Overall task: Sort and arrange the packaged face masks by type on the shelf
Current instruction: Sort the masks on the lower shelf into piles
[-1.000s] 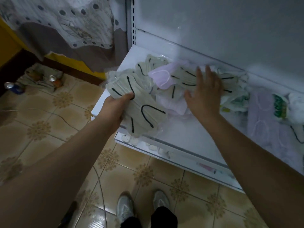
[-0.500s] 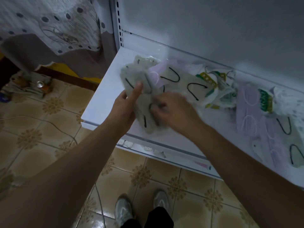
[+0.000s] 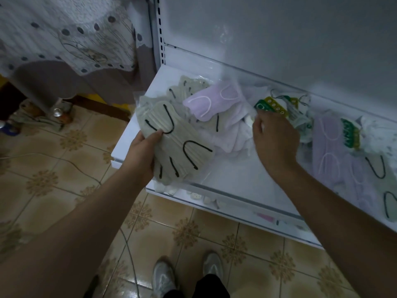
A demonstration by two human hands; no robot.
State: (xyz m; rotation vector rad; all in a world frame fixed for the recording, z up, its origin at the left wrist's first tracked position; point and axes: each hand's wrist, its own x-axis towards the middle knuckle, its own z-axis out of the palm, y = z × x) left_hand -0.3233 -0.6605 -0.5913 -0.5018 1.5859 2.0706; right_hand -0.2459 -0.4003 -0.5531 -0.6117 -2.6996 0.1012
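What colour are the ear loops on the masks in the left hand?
Black, on pale beige masks in the left hand; head view.

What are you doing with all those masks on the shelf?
A person is sorting packaged face masks on a white shelf. The left hand holds a stack of beige masks with black ear loops over the shelf's front corner. The right hand reaches into the mixed pile, fingers at a green and yellow packet. Purple masks lie between them, and more purple ones sit further right, so the sorting is not finished.
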